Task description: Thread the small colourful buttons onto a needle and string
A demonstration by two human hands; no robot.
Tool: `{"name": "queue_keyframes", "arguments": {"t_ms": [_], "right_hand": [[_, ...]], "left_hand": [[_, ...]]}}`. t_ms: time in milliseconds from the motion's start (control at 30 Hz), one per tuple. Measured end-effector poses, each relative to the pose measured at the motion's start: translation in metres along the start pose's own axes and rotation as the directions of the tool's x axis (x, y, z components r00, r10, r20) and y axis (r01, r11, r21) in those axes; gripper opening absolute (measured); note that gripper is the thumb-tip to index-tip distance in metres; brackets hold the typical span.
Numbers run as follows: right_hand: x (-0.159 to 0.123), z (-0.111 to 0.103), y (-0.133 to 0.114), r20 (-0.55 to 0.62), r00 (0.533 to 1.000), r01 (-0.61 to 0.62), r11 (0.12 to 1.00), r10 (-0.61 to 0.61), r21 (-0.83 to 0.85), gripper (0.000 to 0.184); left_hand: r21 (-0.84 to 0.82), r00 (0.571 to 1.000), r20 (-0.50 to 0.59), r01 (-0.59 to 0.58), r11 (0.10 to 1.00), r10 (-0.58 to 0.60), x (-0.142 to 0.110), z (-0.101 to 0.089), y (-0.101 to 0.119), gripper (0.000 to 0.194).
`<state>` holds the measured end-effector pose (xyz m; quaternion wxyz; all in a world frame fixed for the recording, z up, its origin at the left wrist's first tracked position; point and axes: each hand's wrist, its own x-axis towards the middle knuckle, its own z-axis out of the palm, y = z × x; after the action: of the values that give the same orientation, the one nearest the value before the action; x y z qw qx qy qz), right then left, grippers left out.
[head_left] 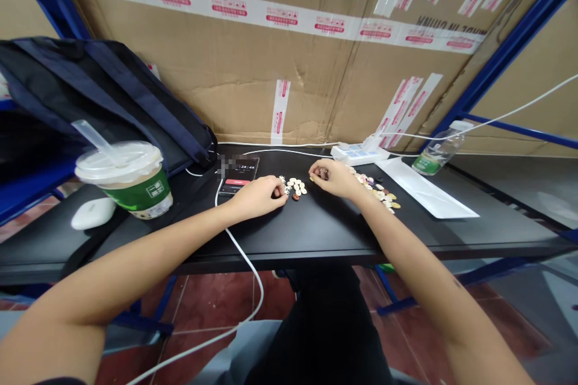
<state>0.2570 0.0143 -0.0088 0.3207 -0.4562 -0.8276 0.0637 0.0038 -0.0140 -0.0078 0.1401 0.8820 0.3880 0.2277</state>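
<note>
My left hand (pixel 259 194) rests on the black table (pixel 316 228) with its fingers curled, fingertips against a small cluster of pale beans (pixel 295 186). My right hand (pixel 332 175) lies just right of that cluster, fingers bent in a pinch on something small I cannot make out. A larger mixed pile of beans (pixel 379 191), pale, dark and yellowish, spreads along the table behind my right wrist.
A phone (pixel 239 175) on a white cable lies behind my left hand. A lidded drink cup with a straw (pixel 129 180) and a white mouse (pixel 93 212) stand at left, below a dark bag (pixel 99 90). A power strip (pixel 359 153), plastic bottle (pixel 440 150) and white sheet (pixel 424 189) sit at right. Cardboard boxes rise behind.
</note>
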Motion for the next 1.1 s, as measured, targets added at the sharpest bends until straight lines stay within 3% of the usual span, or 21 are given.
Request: {"name": "queue_keyframes", "arguments": {"t_ms": [133,300,667,933,1100], "right_hand": [[-0.002,0.0,-0.016,0.142,0.97,0.173,0.972,-0.196,0.16,0.016],[-0.005,0.001,-0.023,0.26,0.932,0.182,0.947,-0.252,0.265,0.026],[-0.005,0.0,-0.025,0.273,0.918,0.195,0.926,-0.288,0.323,0.021],[-0.006,0.004,-0.029,0.252,0.934,0.147,0.917,-0.252,0.37,0.027],[-0.006,0.005,-0.031,0.254,0.936,0.131,0.911,-0.244,0.391,0.029]], "left_hand": [[0.014,1.0,-0.004,0.0,1.0,0.0,-0.001,-0.001,0.001,0.019],[-0.064,0.999,0.038,-0.036,0.997,0.038,0.001,0.0,-0.002,0.012],[-0.293,0.994,0.101,-0.012,0.956,0.043,0.002,0.0,0.001,0.007],[-0.629,0.991,0.125,0.113,0.769,-0.043,0.009,0.007,-0.005,0.015],[-0.672,0.987,0.139,0.154,0.724,-0.081,0.008,0.006,-0.004,0.019]]}}
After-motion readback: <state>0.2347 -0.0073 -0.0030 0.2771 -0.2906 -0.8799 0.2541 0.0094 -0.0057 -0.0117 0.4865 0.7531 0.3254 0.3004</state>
